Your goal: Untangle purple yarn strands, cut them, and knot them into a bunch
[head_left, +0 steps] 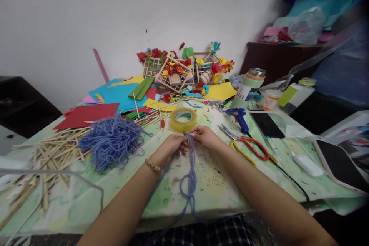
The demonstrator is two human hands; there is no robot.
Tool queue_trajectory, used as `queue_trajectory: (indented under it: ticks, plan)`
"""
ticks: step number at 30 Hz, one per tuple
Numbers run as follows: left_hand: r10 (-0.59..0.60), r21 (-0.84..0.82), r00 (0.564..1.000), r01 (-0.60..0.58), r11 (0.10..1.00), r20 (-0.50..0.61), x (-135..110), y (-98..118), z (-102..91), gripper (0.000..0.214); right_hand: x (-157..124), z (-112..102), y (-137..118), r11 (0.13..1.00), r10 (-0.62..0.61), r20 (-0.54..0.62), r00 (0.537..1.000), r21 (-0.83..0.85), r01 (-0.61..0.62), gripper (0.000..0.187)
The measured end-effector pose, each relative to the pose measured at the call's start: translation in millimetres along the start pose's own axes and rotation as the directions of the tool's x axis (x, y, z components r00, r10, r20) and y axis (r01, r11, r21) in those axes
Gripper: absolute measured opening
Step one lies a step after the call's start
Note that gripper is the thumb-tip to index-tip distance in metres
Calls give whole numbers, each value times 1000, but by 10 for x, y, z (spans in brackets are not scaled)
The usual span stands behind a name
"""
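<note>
My left hand (172, 147) and my right hand (205, 136) meet at the middle of the table, both pinched on the top end of a bundle of blue-purple yarn strands (190, 177). The strands hang down toward me, over the table's front edge. A loose heap of the same yarn (111, 140) lies to the left of my left hand. A roll of clear tape (183, 118) sits just beyond my fingers.
Wooden sticks (54, 150) are scattered at left. Coloured paper sheets (115, 98) and stick baskets with paper flowers (178, 69) lie at the back. Red and yellow scissors (245, 146), a blue glue gun (238, 117), jars (248, 86) and a tablet (340, 165) are at right.
</note>
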State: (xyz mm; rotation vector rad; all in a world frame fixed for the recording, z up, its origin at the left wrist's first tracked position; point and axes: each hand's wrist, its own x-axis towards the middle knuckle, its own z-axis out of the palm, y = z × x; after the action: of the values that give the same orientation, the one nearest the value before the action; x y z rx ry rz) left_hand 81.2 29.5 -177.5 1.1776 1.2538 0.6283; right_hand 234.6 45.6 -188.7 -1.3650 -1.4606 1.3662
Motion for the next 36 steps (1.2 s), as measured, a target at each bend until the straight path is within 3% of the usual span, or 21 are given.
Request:
queue_trajectory:
  ticks: [5, 15, 30, 36]
  plan:
    - [-51, -117, 997, 58, 991, 58, -6, -8, 35, 27, -64, 36, -39, 998, 49, 23, 999, 39, -49, 6]
    - [-73, -197, 996, 83, 977, 57, 21, -60, 5, 8, -43, 38, 35, 996, 69, -33, 997, 57, -67, 10]
    - [-124, -159, 992, 127, 979, 29, -43, 21, 15, 3, -68, 11, 14, 995, 75, -31, 997, 72, -73, 22]
    - [-81, -105, 997, 81, 991, 1, 8, -23, 49, 21, -94, 22, 15, 995, 68, -27, 997, 76, -66, 17]
